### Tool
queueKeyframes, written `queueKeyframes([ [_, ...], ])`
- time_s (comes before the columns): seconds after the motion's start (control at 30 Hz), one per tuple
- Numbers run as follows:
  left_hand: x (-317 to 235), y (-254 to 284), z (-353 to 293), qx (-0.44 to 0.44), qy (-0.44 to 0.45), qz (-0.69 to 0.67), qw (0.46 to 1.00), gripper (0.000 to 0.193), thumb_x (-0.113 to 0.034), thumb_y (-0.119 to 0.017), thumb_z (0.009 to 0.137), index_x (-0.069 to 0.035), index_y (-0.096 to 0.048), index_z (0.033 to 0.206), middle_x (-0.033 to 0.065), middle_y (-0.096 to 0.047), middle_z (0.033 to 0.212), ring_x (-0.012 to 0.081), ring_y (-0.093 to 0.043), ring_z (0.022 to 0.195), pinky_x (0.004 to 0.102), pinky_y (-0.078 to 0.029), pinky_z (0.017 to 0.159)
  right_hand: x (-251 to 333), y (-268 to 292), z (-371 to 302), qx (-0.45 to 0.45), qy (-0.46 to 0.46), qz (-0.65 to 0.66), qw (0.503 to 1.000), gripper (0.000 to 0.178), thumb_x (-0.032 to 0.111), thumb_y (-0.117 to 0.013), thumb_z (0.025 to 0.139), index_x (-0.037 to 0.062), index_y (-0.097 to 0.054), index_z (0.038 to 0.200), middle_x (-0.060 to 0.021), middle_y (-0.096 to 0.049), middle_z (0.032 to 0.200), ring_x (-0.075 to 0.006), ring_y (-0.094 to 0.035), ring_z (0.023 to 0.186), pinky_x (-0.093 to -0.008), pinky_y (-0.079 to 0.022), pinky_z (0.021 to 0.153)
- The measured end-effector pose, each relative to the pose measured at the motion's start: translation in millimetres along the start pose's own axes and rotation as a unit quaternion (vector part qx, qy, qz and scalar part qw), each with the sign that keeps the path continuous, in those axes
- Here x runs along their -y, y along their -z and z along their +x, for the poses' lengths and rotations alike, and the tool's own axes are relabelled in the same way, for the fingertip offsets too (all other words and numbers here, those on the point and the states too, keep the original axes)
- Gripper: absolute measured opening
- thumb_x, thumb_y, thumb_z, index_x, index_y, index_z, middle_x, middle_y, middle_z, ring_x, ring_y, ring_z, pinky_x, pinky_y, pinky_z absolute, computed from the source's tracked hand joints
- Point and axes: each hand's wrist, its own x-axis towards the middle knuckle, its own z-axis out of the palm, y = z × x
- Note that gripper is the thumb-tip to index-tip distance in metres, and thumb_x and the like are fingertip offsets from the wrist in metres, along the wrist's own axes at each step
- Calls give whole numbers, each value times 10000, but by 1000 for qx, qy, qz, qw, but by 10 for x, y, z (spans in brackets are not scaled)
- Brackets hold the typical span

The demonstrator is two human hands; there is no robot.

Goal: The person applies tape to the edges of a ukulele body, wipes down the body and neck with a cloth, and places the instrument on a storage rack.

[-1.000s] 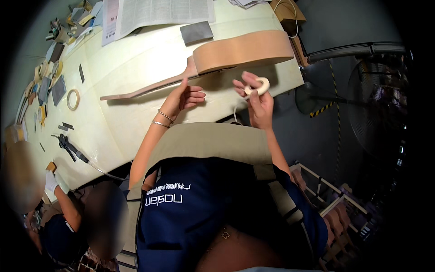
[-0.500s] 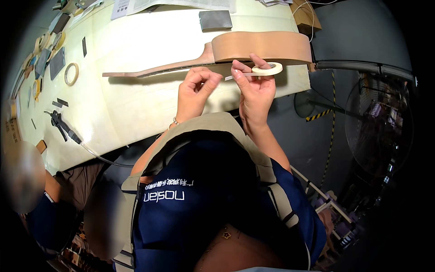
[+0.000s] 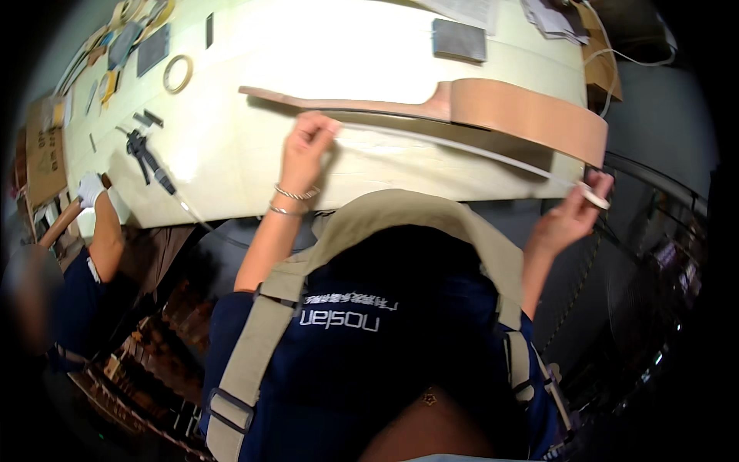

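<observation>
A strip of masking tape is stretched taut between my hands, in front of an unfinished wooden guitar. My left hand pinches the strip's free end close to the guitar's neck. Out past the table's right corner, my right hand grips the tape roll, slightly blurred. The guitar rests on its side on the table, its neck pointing left and the bare side of its body facing up. The strip runs along the guitar's near face; whether it touches the wood, I cannot tell.
The pale worktable holds a grey block and another tape roll. An air blow gun with a hose lies at left. Beyond it, a co-worker's gloved hand is at the table edge, near a cardboard box.
My hands were close together at the roll; now they are far apart with a long strip pulled out. My right hand moved right with the roll. The view has shifted left.
</observation>
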Motion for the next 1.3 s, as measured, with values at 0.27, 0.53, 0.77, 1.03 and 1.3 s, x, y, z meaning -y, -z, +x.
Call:
queueKeyframes([
  [0.27, 8, 510, 340, -25, 111, 36, 993, 197, -161, -611, 871, 23, -611, 939, 36, -617, 899, 105, -579, 856, 235, -470, 830, -744, 358, 507, 23, -55, 67, 996, 632, 25, -590, 862, 0, -254, 1397, -91, -511, 1180, -153, -503, 1049, -271, -405, 912],
  [0.53, -20, 527, 387, -27, 126, 21, 992, 192, -148, -609, 871, 32, -606, 937, 48, -619, 896, 128, -598, 857, 254, -487, 844, -869, 339, 512, 1, -53, 38, 998, 641, -24, -601, 840, -2, -275, 1391, -100, -505, 1203, -157, -493, 1062, -290, -374, 954],
  [0.77, -85, 464, 406, -64, 153, -10, 986, 176, -127, -650, 837, 36, -597, 882, 64, -625, 874, 109, -594, 807, 222, -495, 773, -946, 373, 510, 1, -45, 36, 998, 642, -49, -594, 833, -15, -272, 1388, -103, -518, 1191, -153, -495, 1061, -288, -380, 951],
  [1.03, -36, 155, 171, -179, -342, 479, 789, 220, 15, -619, 748, -138, -633, 904, -19, -634, 781, 177, -563, 970, 360, -273, 944, -934, 295, 457, -14, -4, 42, 999, 590, -41, -586, 843, -12, -315, 1366, -94, -521, 1163, -162, -510, 1043, -298, -435, 922],
  [1.3, 219, 179, 97, -168, -350, 633, 670, 469, 22, -553, 763, -198, -608, 1174, -83, -622, 985, 210, -468, 1174, 480, 50, 1062, -915, 197, 447, -38, -21, 23, 999, 602, -134, -571, 801, -16, -349, 1348, -124, -467, 1299, -182, -508, 1117, -309, -420, 958],
])
